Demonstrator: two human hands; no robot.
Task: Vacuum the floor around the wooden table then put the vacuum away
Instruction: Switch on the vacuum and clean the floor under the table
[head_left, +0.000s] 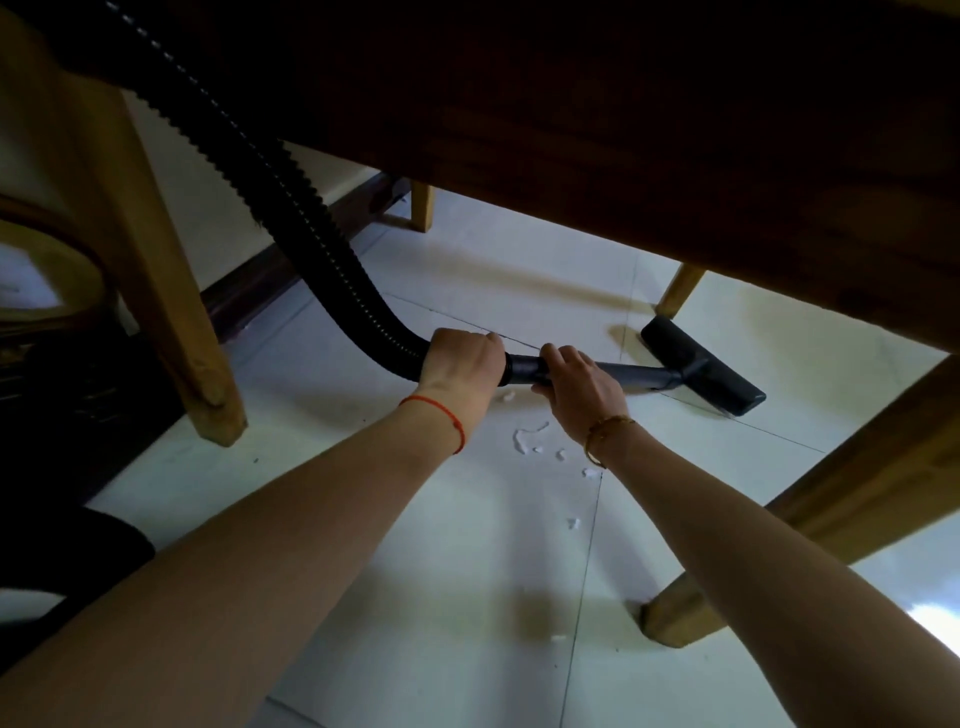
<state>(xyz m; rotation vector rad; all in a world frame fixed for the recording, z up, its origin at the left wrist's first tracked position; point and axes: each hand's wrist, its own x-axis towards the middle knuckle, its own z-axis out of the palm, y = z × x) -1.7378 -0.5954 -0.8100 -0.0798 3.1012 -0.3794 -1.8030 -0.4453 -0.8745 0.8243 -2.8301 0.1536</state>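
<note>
I look under the dark wooden table (649, 135) at a pale tiled floor (467, 597). My left hand (462, 361) grips the end of the black ribbed vacuum hose (291, 192), which runs up to the top left. My right hand (582, 387) grips the dark wand (636, 373) just ahead of the left. The flat black floor nozzle (701, 364) rests on the tiles under the table, close to a far table leg (680, 288). Several white scraps (524, 439) lie on the floor below my hands.
A light wooden leg (171, 312) stands at the left and another (670, 618) at the lower right, under a slanted wooden beam (878, 467). A dark baseboard (291, 265) runs along the wall behind. A dark object (78, 395) sits at the far left.
</note>
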